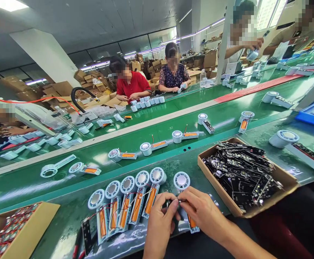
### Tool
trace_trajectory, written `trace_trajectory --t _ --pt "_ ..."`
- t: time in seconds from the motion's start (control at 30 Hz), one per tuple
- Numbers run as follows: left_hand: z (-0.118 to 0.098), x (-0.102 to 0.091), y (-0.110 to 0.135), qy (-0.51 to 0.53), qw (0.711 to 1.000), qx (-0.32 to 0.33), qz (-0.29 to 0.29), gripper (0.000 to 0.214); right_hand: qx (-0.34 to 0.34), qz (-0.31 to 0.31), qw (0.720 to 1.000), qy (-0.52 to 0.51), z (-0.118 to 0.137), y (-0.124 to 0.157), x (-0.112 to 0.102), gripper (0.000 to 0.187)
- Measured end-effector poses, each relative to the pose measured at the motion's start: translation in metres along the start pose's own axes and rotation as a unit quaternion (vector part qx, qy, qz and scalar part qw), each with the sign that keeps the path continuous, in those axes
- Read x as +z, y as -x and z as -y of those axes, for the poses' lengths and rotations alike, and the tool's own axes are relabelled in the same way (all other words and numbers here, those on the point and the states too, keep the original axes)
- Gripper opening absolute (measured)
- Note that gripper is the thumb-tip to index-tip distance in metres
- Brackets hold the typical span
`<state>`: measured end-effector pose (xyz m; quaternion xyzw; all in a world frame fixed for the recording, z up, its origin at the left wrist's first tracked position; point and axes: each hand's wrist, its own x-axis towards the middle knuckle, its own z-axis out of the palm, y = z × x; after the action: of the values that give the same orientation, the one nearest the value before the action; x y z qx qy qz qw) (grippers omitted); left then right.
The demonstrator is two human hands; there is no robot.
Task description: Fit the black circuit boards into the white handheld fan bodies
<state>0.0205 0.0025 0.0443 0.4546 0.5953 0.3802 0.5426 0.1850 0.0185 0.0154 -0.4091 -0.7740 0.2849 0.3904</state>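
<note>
My left hand (162, 219) and my right hand (202, 212) meet at the bench edge, fingers pinched together. Between the fingertips is a small dark piece (178, 201), mostly hidden, its kind unclear. Just behind and below my right hand lies a pale blue fan-like housing (182, 181), an orange battery (192, 222) in its handle. To the left of my left hand, several similar housings (127, 185) stand in a row with orange batteries (124, 212) and thin wires. A black circuit board (86, 235) leans at the row's left end.
A cardboard box of black circuit boards (240, 176) stands at right; another box (30, 230) with red-wired round parts is at left. Dark red-handled pliers (77, 241) lie nearby. Beyond, a green conveyor (97, 154) carries several housings. Co-workers (132, 84) sit across it. A blue tray (313, 113) is far right.
</note>
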Motion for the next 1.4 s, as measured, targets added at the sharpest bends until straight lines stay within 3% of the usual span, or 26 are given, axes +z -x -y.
trace_trajectory --t 0.23,0.47,0.73,0.9,1.0,1.1,1.27,1.4 --pt "0.0 0.003 0.003 0.038 0.999 -0.012 -0.018 0.035 0.005 -0.005 1.0 0.007 0.002 0.002 0.003 0.023" --pt "0.005 0.004 0.002 0.052 0.998 -0.016 -0.018 0.035 -0.026 -0.038 0.999 -0.016 -0.001 0.002 0.006 0.018" --pt "0.01 0.005 0.006 0.022 0.999 0.014 -0.023 0.038 -0.015 -0.059 0.998 -0.015 0.001 0.0 0.008 0.017" --pt "0.016 0.005 0.009 0.026 0.998 0.008 -0.053 0.06 -0.007 -0.069 0.998 0.007 0.003 -0.004 0.011 0.019" --pt "0.019 0.003 0.01 -0.024 0.999 0.014 -0.036 0.056 -0.015 -0.076 0.996 0.047 0.004 -0.005 0.014 0.021" --pt "0.023 0.001 0.009 -0.084 0.994 0.052 -0.057 0.051 -0.016 -0.071 0.995 0.068 0.004 -0.006 0.016 0.024" --pt "0.024 -0.001 0.009 -0.192 0.961 0.174 -0.093 0.038 -0.009 -0.056 0.994 0.09 0.005 -0.009 0.016 0.026" --pt "0.02 -0.001 0.01 -0.223 0.953 0.191 -0.082 0.037 0.016 -0.057 0.996 0.068 0.006 -0.01 0.015 0.024"
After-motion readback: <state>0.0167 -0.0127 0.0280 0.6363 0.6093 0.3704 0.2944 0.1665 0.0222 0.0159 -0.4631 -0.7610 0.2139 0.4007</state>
